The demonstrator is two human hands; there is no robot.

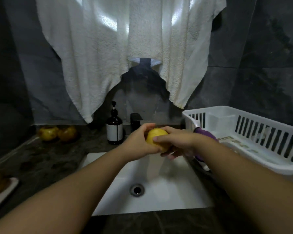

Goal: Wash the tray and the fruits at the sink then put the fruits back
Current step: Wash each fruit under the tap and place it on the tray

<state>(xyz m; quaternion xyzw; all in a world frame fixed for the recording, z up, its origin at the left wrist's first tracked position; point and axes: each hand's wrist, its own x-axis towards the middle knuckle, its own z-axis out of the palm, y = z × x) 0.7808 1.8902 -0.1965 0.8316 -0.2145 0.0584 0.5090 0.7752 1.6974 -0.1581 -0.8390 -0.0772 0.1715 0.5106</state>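
While both hands, left hand (139,141) and right hand (179,142), clasp the yellow fruit (156,137) over the sink (108,191) mid-frame, fingers wrapped around it, washing is underway; next probably the tray (5,191), lower left.

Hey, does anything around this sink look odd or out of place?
Yes: a white towel hangs draped over the wall above the faucet, seemingly covering a mirror. Two fruits sit loose on the counter, off any tray.

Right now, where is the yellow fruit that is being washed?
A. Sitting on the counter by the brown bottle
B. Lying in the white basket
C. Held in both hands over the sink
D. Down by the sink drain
C: the left hand and right hand both wrap around the yellow fruit above the white sink.
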